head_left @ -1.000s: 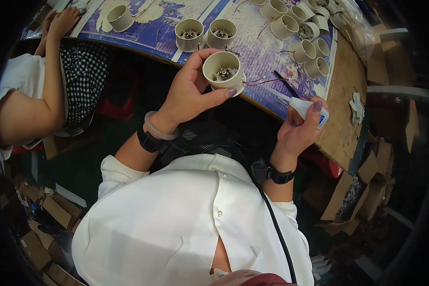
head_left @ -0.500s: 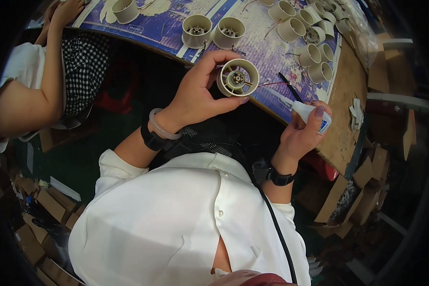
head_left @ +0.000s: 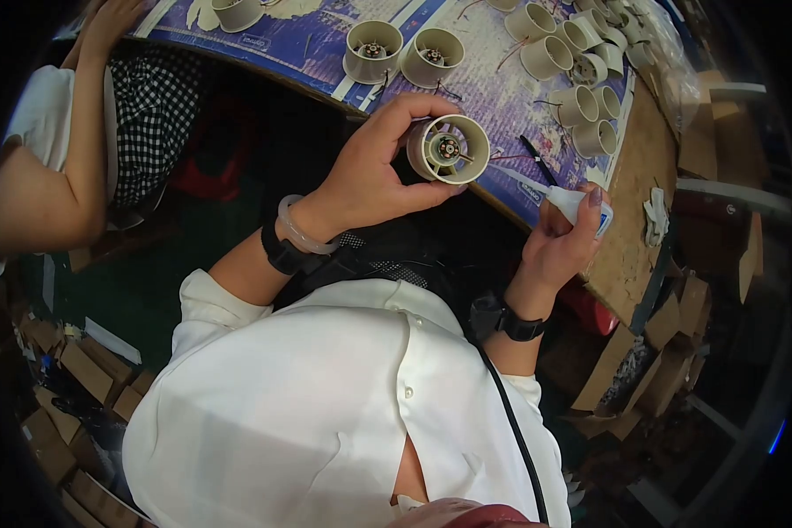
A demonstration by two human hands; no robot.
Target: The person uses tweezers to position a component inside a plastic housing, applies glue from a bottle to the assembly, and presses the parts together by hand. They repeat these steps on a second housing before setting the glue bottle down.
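Note:
My left hand (head_left: pixel 387 163) is wrapped round a cream cylindrical fan housing (head_left: pixel 472 141), thumb below and fingers over the top. Its open end faces up, showing spokes and a round motor stator (head_left: pixel 447 149) with copper windings in the middle. Thin wires run out from its right side. In my right hand (head_left: pixel 559 242) is a white glue bottle (head_left: pixel 575 208) with a long narrow nozzle, which points up and left toward the housing. Nozzle tip and housing are apart. A black pen-like stick (head_left: pixel 538 158) lies on the table just beyond the nozzle.
Two similar housings (head_left: pixel 372 51) stand near the table edge, and another (head_left: pixel 236 12) is farther left. Several more (head_left: pixel 546 57) cluster at the back right beside a clear plastic bag (head_left: pixel 678 88). Another person's arm (head_left: pixel 84 150) is at the left. Cardboard boxes (head_left: pixel 678 326) sit at right.
The housing in my left hand has shifted slightly right and tilted a little. My right hand still holds the glue bottle, its nozzle now leaning more to the left.

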